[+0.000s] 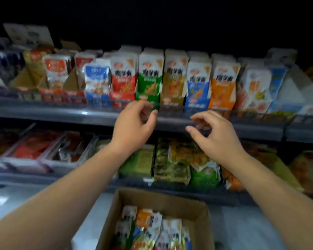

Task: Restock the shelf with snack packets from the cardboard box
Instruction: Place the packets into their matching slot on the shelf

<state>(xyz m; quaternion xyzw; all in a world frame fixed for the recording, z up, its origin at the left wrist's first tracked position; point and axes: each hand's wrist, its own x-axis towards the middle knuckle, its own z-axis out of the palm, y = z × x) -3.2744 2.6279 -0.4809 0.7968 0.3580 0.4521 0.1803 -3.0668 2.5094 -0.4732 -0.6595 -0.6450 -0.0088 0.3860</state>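
The cardboard box [197,210] is plain brown board, matt and faintly fibrous. The snack packets [148,230] inside it are thin printed plastic film, glossy and crinkled. The standing packets [149,74] on the shelf [83,112] have the same shiny film. A blue packet [97,78] among them looks foil-like and wrinkled. The shelf's grey front edge is smooth with a dull sheen, like painted metal. The lower dividers [49,145] look like clear, smooth plastic. The pale surface [7,199] below reflects light glossily.

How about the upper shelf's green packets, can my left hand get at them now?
Likely yes: the left hand hovers just in front of the green packets, seemingly empty, with nothing between them.
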